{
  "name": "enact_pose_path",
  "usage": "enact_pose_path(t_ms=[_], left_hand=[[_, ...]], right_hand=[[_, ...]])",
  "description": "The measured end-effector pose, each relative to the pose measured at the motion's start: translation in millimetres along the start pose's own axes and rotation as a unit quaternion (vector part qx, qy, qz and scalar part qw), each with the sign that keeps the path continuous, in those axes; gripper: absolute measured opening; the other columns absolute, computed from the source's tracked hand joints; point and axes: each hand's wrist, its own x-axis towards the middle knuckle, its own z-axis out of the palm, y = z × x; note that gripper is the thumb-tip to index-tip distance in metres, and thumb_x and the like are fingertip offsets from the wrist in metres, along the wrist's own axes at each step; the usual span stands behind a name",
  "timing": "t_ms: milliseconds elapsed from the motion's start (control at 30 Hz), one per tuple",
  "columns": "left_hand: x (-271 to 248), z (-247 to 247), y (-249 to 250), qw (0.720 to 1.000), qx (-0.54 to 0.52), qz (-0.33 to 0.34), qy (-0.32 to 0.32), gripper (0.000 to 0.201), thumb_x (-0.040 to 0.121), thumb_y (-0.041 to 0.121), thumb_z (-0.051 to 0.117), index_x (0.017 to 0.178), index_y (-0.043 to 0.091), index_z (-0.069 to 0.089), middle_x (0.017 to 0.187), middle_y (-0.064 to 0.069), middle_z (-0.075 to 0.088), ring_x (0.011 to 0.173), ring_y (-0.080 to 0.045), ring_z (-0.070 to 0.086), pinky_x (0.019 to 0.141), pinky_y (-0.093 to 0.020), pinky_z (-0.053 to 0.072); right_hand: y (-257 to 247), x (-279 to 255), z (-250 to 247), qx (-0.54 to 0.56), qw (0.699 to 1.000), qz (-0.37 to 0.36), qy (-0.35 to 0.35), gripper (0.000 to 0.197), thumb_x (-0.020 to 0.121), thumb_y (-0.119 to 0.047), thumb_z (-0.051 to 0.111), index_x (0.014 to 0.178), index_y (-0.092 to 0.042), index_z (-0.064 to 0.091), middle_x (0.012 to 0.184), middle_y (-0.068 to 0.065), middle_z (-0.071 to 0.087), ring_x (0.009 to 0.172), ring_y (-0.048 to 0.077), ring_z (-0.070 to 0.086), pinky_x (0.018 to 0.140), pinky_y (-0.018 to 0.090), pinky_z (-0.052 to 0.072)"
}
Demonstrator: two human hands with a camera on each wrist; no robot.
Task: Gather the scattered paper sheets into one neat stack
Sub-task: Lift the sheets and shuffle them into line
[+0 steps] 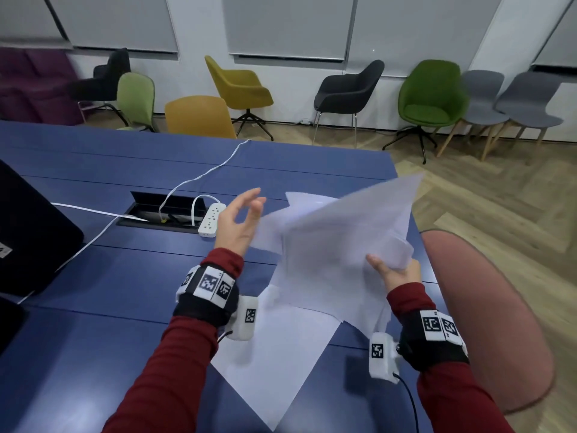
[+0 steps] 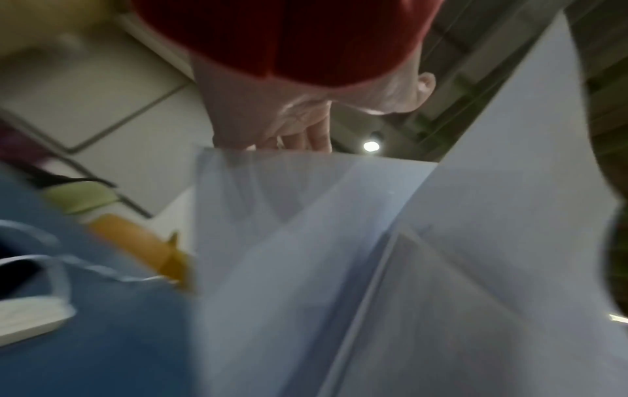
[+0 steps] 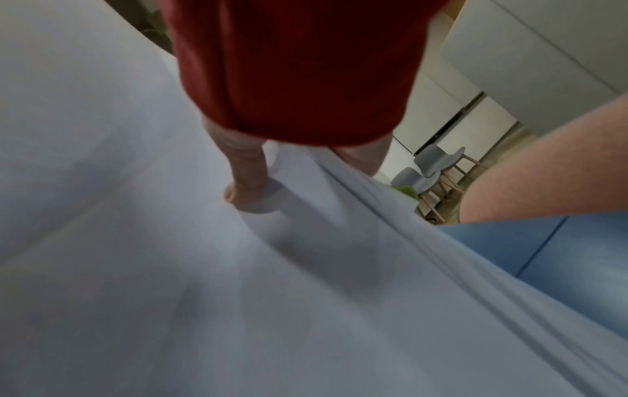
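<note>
- Hands: right hand (image 1: 395, 273) pinches a loose sheaf of paper sheets (image 1: 337, 245) by its near-right edge, thumb on top, other fingers hidden beneath; left hand (image 1: 239, 220) is spread, fingers relaxed, holding nothing, just left of the sheaf.
- Sheaf is raised off the desk (image 1: 93, 354), tilted, corners fanned in different directions; edges blurred, so sheet count cannot be told. Left wrist view shows several overlapping layers, misaligned.
- One more sheet (image 1: 274, 354) lies flat on the desk directly below and nearer than the sheaf, skewed to the desk edge. Not yet collected.
- Step in hand (judgement): bring the left hand onto the sheaf's free left edge so both sides are supported.
- To do it well: loosen the right pinch slightly so layers can slide; stand the sheaf on a long edge on the desk and tap until edges agree, then turn and tap the short edge.
- Risk: single-edge pinch lets the far corners droop and crease; a sheet could slip out over the desk's right edge.
- Left of the sheaf: white power strip (image 1: 212, 220), its cable (image 1: 199, 176), open cable hatch (image 1: 168, 210). Keep papers away from them.
- Right of the sheaf, beyond the desk: pink chair back (image 1: 493, 323).
</note>
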Motion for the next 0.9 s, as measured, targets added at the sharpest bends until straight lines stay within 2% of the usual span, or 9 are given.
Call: enact_pose_path(t_ms=[33,167,267,367,467,533,667,800,900], left_hand=[[0.3,-6.5,-11.1,1.000,-0.010,-0.024,0.010,0.105,0.052,0.092,0.044,0.124,0.016,0.056,0.112,0.000,0.066,0.099,0.012,0.058,0.101,-0.012,0.037],[-3.4,-21.7,-50.0,0.991,-0.030,-0.133,-0.014,0.140,0.031,0.089,0.062,0.142,0.007,0.035,0.127,-0.005,0.053,0.117,-0.018,0.052,0.101,-0.021,0.040],[-14.1,-16.9,-61.3,0.974,0.009,-0.207,-0.092,0.153,0.020,0.074,0.078,0.148,0.014,0.019,0.143,-0.015,0.044,0.135,-0.024,0.042,0.104,-0.033,0.038],[-18.7,-8.0,-68.4,0.964,0.017,-0.225,-0.138,0.161,0.014,0.075,0.078,0.149,0.015,0.014,0.146,-0.015,0.041,0.138,-0.023,0.038,0.110,-0.033,0.034],[-17.2,0.2,-68.2,0.960,0.013,-0.216,-0.178,0.128,0.019,0.072,0.081,0.129,0.021,0.042,0.128,-0.005,0.057,0.124,-0.020,0.052,0.110,-0.035,0.038],[-18.3,4.1,-61.3,0.959,-0.010,-0.201,-0.200,0.096,0.023,0.064,0.086,0.106,0.028,0.055,0.106,0.010,0.066,0.101,-0.007,0.065,0.095,-0.025,0.049],[-21.6,16.6,-45.1,0.969,-0.029,-0.176,-0.173,0.048,0.056,0.010,0.089,0.098,0.020,0.067,0.089,0.013,0.073,0.084,-0.003,0.069,0.078,-0.018,0.054],[-12.2,21.4,-37.9,0.984,-0.046,-0.170,-0.039,0.053,0.059,0.003,0.086,0.107,0.005,0.063,0.099,-0.004,0.072,0.087,-0.011,0.070,0.080,-0.025,0.056],[-5.1,15.1,-43.1,0.983,-0.049,-0.172,-0.038,0.064,0.062,-0.004,0.081,0.119,0.001,0.051,0.110,-0.009,0.066,0.097,-0.018,0.065,0.089,-0.030,0.054]], right_hand=[[-1.5,0.6,-1.4,0.002,1.000,-0.005,0.001,0.022,0.076,-0.001,0.072,0.097,-0.001,0.065,0.083,0.005,0.064,0.069,0.013,0.063,0.050,-0.004,0.043],[-12.0,1.7,-5.3,0.019,1.000,-0.008,-0.022,0.018,0.077,0.003,0.070,0.087,-0.010,0.064,0.083,0.000,0.065,0.053,-0.016,0.062,0.069,0.010,0.051],[-20.7,1.6,-5.9,0.038,0.998,-0.030,-0.044,0.033,0.076,0.008,0.069,0.076,-0.023,0.060,0.072,-0.014,0.067,0.056,-0.015,0.063,0.062,0.003,0.049],[-26.5,1.2,-5.0,0.025,0.995,-0.047,-0.088,0.035,0.076,0.010,0.068,0.079,-0.024,0.060,0.080,-0.009,0.065,0.060,-0.015,0.064,0.062,0.001,0.049],[-25.6,1.6,-5.1,0.010,0.993,-0.039,-0.110,0.033,0.075,0.008,0.070,0.081,-0.024,0.062,0.067,-0.015,0.072,0.063,-0.012,0.066,0.064,0.004,0.051],[-23.5,1.4,-4.4,0.010,0.992,-0.035,-0.118,0.033,0.075,0.008,0.069,0.082,-0.023,0.062,0.064,-0.026,0.071,0.063,-0.013,0.066,0.062,0.002,0.050],[-20.0,0.9,0.5,0.016,0.994,-0.039,-0.101,0.025,0.075,0.007,0.070,0.087,-0.013,0.062,0.062,-0.017,0.070,0.059,-0.016,0.064,0.059,-0.001,0.048],[-20.7,0.9,5.6,0.044,0.997,-0.051,-0.038,0.020,0.076,0.004,0.070,0.085,-0.012,0.062,0.078,-0.008,0.062,0.055,-0.017,0.061,0.059,-0.001,0.048],[-14.8,0.3,2.0,0.055,0.997,-0.043,-0.037,0.024,0.075,0.001,0.072,0.077,-0.022,0.063,0.080,-0.003,0.066,0.059,-0.010,0.065,0.066,0.009,0.054]])
